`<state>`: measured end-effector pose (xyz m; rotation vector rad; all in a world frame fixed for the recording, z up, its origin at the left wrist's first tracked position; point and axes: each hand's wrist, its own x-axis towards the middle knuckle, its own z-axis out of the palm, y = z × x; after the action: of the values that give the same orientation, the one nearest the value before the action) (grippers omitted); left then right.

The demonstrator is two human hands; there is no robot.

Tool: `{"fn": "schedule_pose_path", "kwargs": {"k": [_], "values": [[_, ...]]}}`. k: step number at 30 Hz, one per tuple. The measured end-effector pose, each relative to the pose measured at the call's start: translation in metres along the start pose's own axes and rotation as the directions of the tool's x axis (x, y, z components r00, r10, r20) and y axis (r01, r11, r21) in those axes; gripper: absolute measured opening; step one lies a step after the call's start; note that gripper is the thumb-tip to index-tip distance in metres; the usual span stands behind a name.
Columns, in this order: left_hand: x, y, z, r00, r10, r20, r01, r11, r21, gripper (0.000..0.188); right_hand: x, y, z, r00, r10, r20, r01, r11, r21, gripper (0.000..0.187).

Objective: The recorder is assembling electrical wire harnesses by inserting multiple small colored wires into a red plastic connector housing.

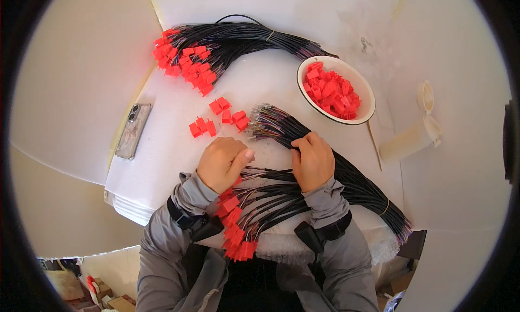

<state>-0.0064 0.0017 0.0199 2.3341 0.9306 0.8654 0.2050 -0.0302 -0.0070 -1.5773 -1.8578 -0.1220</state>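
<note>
Left hand (222, 163) near loose red connectors (226, 117), right hand (314, 163) over black cables (357, 183), whether either grip is clamped I can't tell

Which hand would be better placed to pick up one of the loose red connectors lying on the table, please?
Probably the left hand: it is nearer the loose red connectors, while the right hand is farther away, over at the black cable bundle.

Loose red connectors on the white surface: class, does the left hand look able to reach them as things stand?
Probably yes: the left hand is close to the loose red connectors, with nothing visible between.
</note>
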Motion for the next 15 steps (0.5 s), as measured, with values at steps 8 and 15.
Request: {"fn": "schedule_pose_path", "kwargs": {"k": [8, 15], "values": [[0.000, 0.004, -0.002, 0.977, -0.123, -0.175, 0.097, 0.984, -0.150, 0.048, 0.004, -0.001, -0.001, 1.000, -0.024, 0.007, 0.024, 1.000, -0.001, 0.015], [0.000, 0.011, -0.002, 0.917, -0.258, -0.304, 0.147, 0.928, -0.343, 0.053, 0.003, -0.005, -0.005, 0.990, 0.092, -0.103, -0.073, 0.983, 0.171, 0.017]]}}
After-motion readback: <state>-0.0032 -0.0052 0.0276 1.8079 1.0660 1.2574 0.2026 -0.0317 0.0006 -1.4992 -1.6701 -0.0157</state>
